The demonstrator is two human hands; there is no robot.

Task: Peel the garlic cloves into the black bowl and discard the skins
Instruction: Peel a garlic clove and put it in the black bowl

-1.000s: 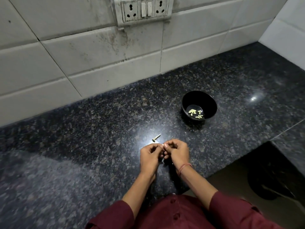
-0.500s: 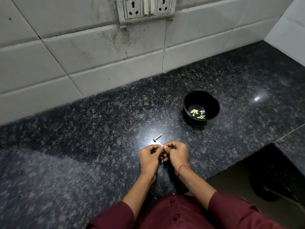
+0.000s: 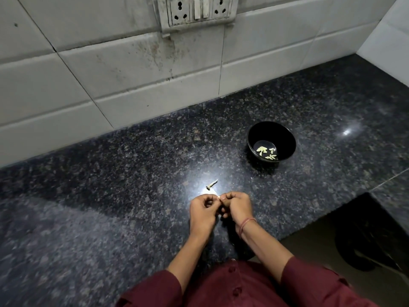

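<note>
Head view. Both hands are low over the dark speckled bench [image 3: 110,196], knuckles close together. Left hand [image 3: 202,210] and right hand [image 3: 236,207] have curled fingers, each grip pinching the one small pale garlic clove [image 3: 219,197] held between them. A stem scrap [image 3: 212,184] lies on the bench just beyond the hands. The black bowl [image 3: 285,138] stands farther back to the right, with peeled cloves [image 3: 266,152] in its bottom.
</note>
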